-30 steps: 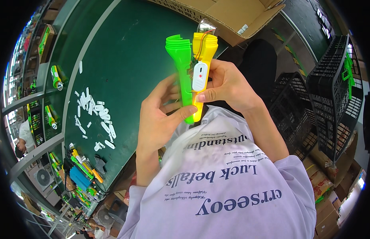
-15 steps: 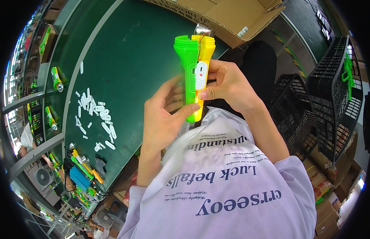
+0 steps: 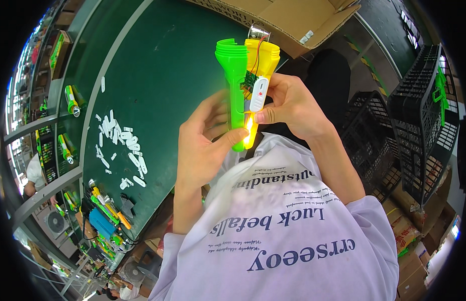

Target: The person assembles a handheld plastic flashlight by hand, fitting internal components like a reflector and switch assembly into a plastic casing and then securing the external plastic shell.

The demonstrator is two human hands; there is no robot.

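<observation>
At twelve o'clock, in front of your chest, your left hand (image 3: 205,138) gripped the lower end of a bright green, flared, hard-plastic flashlight half-shell (image 3: 234,83), while your right hand (image 3: 295,108) grasped a yellow, flared, hard-plastic half-shell (image 3: 267,55) just beside it. The two spread apart toward twelve and converged toward six. Both looked light, stiff and slightly slippery, best held low on the slim barrels, where your thumbs pressed. The delicate parts seemed to be the thin red wire (image 3: 258,48) near the clear, silvery, cup-shaped reflector (image 3: 259,32) at twelve, and the small green circuit board (image 3: 249,81) beside the white, oval, plastic switch plate (image 3: 260,94).
</observation>
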